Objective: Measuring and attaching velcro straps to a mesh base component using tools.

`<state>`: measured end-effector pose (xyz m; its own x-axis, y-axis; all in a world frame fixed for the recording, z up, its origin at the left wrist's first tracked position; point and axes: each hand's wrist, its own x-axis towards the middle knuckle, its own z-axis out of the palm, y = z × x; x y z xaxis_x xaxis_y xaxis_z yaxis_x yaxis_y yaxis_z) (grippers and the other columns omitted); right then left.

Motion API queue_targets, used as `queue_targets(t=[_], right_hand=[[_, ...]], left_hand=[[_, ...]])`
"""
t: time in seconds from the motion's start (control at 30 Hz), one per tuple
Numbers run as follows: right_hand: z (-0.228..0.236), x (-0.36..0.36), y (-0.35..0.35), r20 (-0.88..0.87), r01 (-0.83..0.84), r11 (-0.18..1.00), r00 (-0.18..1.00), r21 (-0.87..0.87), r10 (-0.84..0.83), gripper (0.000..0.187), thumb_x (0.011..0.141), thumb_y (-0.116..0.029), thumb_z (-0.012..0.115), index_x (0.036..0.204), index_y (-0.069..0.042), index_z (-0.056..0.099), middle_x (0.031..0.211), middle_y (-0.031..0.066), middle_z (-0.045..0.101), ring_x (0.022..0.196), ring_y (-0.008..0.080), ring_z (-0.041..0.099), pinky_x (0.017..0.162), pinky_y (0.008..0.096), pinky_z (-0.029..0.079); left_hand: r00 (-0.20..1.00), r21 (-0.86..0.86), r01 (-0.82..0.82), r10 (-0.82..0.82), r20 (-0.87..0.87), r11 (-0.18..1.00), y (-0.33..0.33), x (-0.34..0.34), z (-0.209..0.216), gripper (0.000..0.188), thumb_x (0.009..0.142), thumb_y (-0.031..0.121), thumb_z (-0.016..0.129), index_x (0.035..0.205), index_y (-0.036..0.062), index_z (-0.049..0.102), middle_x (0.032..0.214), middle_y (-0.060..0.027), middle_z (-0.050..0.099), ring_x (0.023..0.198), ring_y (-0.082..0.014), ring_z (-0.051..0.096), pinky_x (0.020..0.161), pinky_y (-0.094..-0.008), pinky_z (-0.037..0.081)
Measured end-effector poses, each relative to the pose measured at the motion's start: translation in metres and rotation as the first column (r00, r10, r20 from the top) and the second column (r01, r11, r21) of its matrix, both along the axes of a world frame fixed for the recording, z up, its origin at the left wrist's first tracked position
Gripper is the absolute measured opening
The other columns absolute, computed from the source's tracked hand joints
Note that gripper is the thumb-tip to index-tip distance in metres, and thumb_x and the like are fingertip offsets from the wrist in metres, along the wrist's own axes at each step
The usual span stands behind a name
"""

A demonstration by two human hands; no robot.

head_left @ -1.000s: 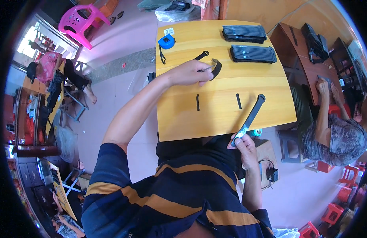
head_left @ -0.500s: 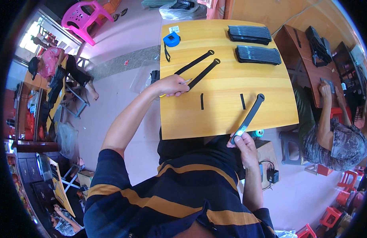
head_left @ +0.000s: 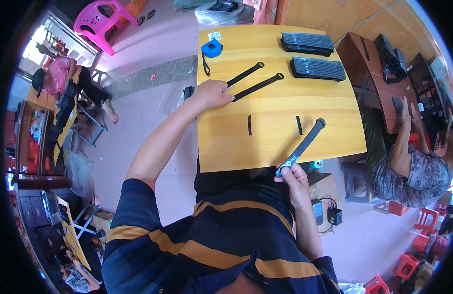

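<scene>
My left hand (head_left: pixel 211 94) is over the left part of the yellow table, its fingers closed at the near end of a black strap (head_left: pixel 259 86) with a slotted round tip. The grip itself is hidden under the hand. A second black strap (head_left: pixel 246 74) lies just beyond it, its left end behind my fingers. At the table's front edge, my right hand (head_left: pixel 295 180) pinches the lower end of a dark grey strap (head_left: pixel 305 142), which slants up to the right with its slotted round tip uppermost. Two short black strips (head_left: pixel 250 125) (head_left: pixel 299 125) are on the tabletop between my hands.
Two stacks of black straps (head_left: pixel 307 44) (head_left: pixel 318 68) lie at the table's (head_left: pixel 221 152) far right. A blue tape measure (head_left: pixel 212 48) sits far left. At right, another person (head_left: pixel 407 171) works at a brown table (head_left: pixel 383 93). A pink chair (head_left: pixel 101 24) stands far left.
The nearer black strap has swung, its tip moving right. The silver-tipped, yellow-handled tool at my left hand no longer shows. My right hand has shifted slightly left with the grey strap.
</scene>
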<state>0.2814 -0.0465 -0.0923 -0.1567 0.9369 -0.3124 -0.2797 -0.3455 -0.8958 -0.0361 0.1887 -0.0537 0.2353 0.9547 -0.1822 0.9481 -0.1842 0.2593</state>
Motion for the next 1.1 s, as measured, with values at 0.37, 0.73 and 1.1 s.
queue_targets(t=[0.37,0.73,1.1], right_hand=[[-0.013,-0.029,0.001,-0.171,0.068,0.996,0.984,0.057,-0.058,0.022,0.095,-0.017,0.078,0.112,-0.006,0.069,0.100,0.0027,0.074,0.089,0.0108,0.069,0.077,0.0281,0.059],[-0.010,-0.010,-0.004,-0.050,0.180,0.980,0.981,-0.087,-0.185,0.039,0.106,-0.045,0.058,0.101,-0.007,0.066,0.079,0.0032,0.067,0.065,0.0133,0.065,0.062,0.0269,0.053],[0.027,-0.010,0.037,0.702,-0.311,0.646,0.478,0.697,-0.527,0.015,0.087,-0.011,0.075,0.098,-0.003,0.069,0.101,0.0145,0.070,0.100,0.0327,0.066,0.092,0.0432,0.051]], left_hand=[[0.784,0.100,0.351,-0.350,0.512,0.931,-0.177,0.085,0.040,0.036,0.087,0.035,0.076,0.112,0.0103,0.067,0.089,-0.0103,0.067,0.079,-0.0314,0.069,0.068,-0.0429,0.055],[0.778,0.290,0.392,-0.483,0.403,0.873,-0.189,0.089,-0.005,0.027,0.095,0.032,0.068,0.110,0.0092,0.065,0.091,-0.0101,0.065,0.079,-0.0318,0.070,0.067,-0.0450,0.056],[0.864,0.257,0.405,-0.459,0.207,0.877,-0.176,0.073,-0.014,0.022,0.094,0.027,0.070,0.108,0.0116,0.065,0.090,-0.0081,0.065,0.080,-0.0291,0.069,0.067,-0.0425,0.056]])
